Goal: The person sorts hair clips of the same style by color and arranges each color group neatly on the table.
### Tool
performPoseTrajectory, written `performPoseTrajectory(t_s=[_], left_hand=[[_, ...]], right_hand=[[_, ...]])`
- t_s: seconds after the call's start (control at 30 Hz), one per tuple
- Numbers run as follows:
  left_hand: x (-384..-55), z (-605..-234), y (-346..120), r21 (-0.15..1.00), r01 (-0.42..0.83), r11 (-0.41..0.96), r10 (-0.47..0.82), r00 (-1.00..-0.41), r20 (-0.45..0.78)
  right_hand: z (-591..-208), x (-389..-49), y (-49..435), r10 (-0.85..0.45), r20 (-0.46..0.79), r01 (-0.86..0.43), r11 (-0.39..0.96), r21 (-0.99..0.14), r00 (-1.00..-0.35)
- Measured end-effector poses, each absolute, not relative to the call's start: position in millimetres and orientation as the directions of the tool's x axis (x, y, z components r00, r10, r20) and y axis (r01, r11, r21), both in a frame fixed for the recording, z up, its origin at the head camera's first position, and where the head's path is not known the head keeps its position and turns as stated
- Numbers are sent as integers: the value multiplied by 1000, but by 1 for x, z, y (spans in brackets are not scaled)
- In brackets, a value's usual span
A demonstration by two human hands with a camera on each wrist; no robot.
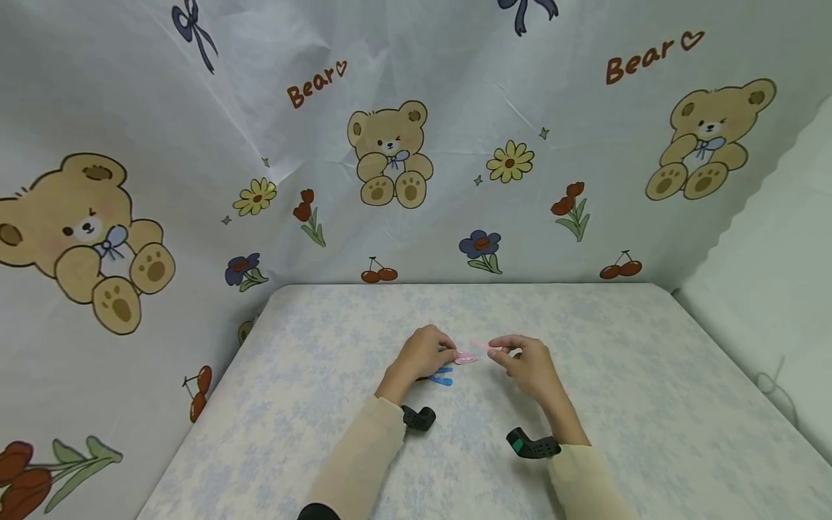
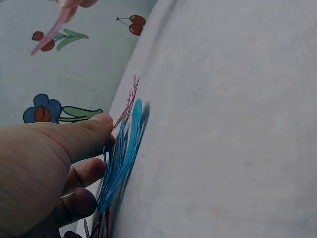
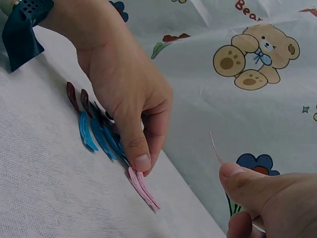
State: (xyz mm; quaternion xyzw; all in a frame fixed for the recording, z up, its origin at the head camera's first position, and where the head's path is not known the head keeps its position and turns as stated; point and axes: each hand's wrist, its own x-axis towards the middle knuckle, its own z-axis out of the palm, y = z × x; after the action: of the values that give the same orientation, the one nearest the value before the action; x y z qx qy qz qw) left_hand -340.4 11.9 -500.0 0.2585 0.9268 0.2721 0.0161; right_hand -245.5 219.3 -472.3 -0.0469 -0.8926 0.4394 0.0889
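My left hand (image 1: 421,354) pinches the end of a bunch of slim pink hair clips (image 3: 142,189) low over the table, thumb against forefinger. Several blue hair clips (image 3: 85,131) lie in a row beside and partly beneath that hand. Behind the blue ones, dark red hair clips (image 3: 73,95) show in the right wrist view; the hand covers part of the row. To the right, my right hand (image 1: 529,367) holds one pink hair clip (image 2: 53,30) between thumb and fingertips, raised off the table and apart from the bunch.
The table (image 1: 292,433) has a pale cloth with a faint blue pattern. A hanging sheet (image 1: 442,65) printed with bears and flowers stands along its back and left edges. White fabric (image 1: 793,289) is at the right, with a thin cord (image 1: 776,390) on it.
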Motion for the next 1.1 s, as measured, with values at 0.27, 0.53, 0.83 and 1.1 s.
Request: performPoseTrajectory(t_s=[0.27, 0.53, 0.83, 1.1], left_hand=[[-342, -498, 13, 533, 463, 708, 480, -869, 118], [-344, -501, 13, 529, 473, 704, 490, -864, 120], [-341, -501, 12, 530, 464, 710, 482, -868, 114], [-340, -500, 14, 520, 466, 716, 486, -867, 109]], right_hand=[[-478, -249, 215, 143, 126, -12, 612, -791, -982], [-482, -251, 215, 141, 107, 0, 607, -795, -984], [-489, -253, 216, 136, 91, 9, 600, -800, -986], [-497, -254, 218, 129, 66, 23, 588, -808, -989]])
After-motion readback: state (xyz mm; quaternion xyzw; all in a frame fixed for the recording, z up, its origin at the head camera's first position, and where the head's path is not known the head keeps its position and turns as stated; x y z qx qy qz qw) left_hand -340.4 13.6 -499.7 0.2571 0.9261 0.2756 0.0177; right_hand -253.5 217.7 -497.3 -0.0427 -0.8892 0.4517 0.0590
